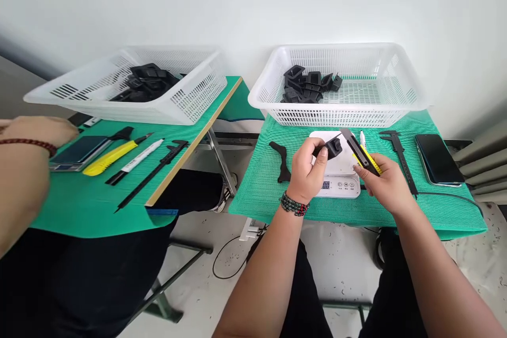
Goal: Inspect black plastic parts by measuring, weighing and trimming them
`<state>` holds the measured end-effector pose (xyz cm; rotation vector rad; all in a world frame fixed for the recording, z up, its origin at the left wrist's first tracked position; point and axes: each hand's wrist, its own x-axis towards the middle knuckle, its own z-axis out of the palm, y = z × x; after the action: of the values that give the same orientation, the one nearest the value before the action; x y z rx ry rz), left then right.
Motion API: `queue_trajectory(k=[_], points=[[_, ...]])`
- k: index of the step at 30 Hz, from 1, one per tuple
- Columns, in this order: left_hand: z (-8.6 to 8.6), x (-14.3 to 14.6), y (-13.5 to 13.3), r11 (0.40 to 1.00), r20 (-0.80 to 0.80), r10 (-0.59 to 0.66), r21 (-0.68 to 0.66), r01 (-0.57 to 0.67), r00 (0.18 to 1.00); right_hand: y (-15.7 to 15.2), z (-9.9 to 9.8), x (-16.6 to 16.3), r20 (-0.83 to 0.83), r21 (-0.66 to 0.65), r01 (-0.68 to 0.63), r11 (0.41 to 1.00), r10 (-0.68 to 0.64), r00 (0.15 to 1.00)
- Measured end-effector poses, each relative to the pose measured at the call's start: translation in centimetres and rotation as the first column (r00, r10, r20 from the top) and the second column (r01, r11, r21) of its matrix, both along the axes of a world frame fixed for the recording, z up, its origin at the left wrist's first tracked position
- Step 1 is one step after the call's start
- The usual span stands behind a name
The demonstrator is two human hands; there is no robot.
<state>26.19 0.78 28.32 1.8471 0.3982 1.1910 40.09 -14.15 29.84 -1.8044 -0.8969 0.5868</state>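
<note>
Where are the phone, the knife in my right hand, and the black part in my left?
Phone [439,158]: head view, on the middle of its dark screen.
Knife [360,153]: head view, on its dark body.
Black part [334,148]: head view, on its raised, blocky end.

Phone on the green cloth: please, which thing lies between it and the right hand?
In the head view, the caliper lies on the green cloth between the phone and the right hand, which holds the knife.
</note>
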Motion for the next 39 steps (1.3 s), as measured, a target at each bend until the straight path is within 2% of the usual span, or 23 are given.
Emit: queue_trajectory(k=[2, 5, 7, 10, 12, 14, 20, 22, 26, 28, 31, 35, 37, 39], points=[[0.0, 0.0, -0.2, 0.999, 0.070, -0.023, -0.037, 0.026, 0.997, 0.2, -0.3, 0.4, -0.005, -0.026, 0.059, 0.998, -0.059, 0.998], [-0.2, 0.4, -0.6, 0.969, 0.205, -0.080, -0.215, 0.125, 0.975, 0.4, -0.6, 0.6, -0.191, 0.019, 0.072, 0.997, -0.067, 0.979], [-0.3, 1.1, -0.9, 0.890, 0.328, -0.117, -0.385, 0.246, 0.937, 0.5, -0.6, 0.2, -0.341, 0.092, 0.037, 0.995, -0.004, 0.940], [-0.2, 2.3, -1.8, 0.721, 0.486, -0.102, -0.565, 0.401, 0.868, 0.7, -0.5, -1.1, -0.449, 0.172, -0.044, 0.984, 0.118, 0.886], [0.1, 2.7, -2.4, 0.641, 0.510, -0.058, -0.640, 0.423, 0.858, 1.0, -0.5, -1.9, -0.444, 0.184, -0.069, 0.981, 0.145, 0.884], [0.3, 2.9, -2.8, 0.619, 0.483, -0.023, -0.681, 0.392, 0.875, 1.3, -0.5, -2.5, -0.409, 0.182, -0.064, 0.981, 0.134, 0.903], [0.0, 2.3, -2.4, 0.732, 0.319, -0.112, -0.614, 0.295, 0.941, 1.4, -0.3, -2.4, -0.368, 0.152, -0.067, 0.986, 0.119, 0.922], [-0.1, 1.9, -1.9, 0.788, 0.255, -0.115, -0.565, 0.244, 0.960, 1.1, -0.1, -2.0, -0.362, 0.154, -0.073, 0.985, 0.125, 0.924], [0.0, 1.1, -1.0, 0.924, 0.095, -0.080, -0.367, 0.109, 0.992, 0.4, 0.5, -1.5, -0.331, 0.190, -0.118, 0.975, 0.176, 0.927], [0.3, 0.8, -0.7, 0.969, 0.019, -0.058, -0.238, 0.061, 0.998, 0.2, 0.6, -1.3, -0.305, 0.188, -0.151, 0.970, 0.203, 0.931], [0.8, 0.3, -0.9, 0.996, -0.041, -0.057, -0.075, 0.054, 0.998, 0.2, 0.3, -0.4, -0.264, 0.121, -0.106, 0.987, 0.135, 0.955], [1.4, -0.1, -2.1, 0.989, 0.044, -0.139, 0.049, 0.137, 0.989, 0.1, -0.5, 1.3, -0.192, 0.030, 0.145, 0.989, -0.136, 0.972], [1.4, -0.1, -2.9, 0.982, 0.114, -0.184, 0.056, 0.179, 0.976, 0.1, -0.6, 1.4, -0.311, 0.079, 0.173, 0.982, -0.141, 0.940], [1.1, 0.1, -3.5, 0.973, 0.126, -0.232, 0.040, 0.229, 0.965, 0.2, -0.4, 0.8, -0.494, 0.188, 0.147, 0.971, -0.035, 0.869]])
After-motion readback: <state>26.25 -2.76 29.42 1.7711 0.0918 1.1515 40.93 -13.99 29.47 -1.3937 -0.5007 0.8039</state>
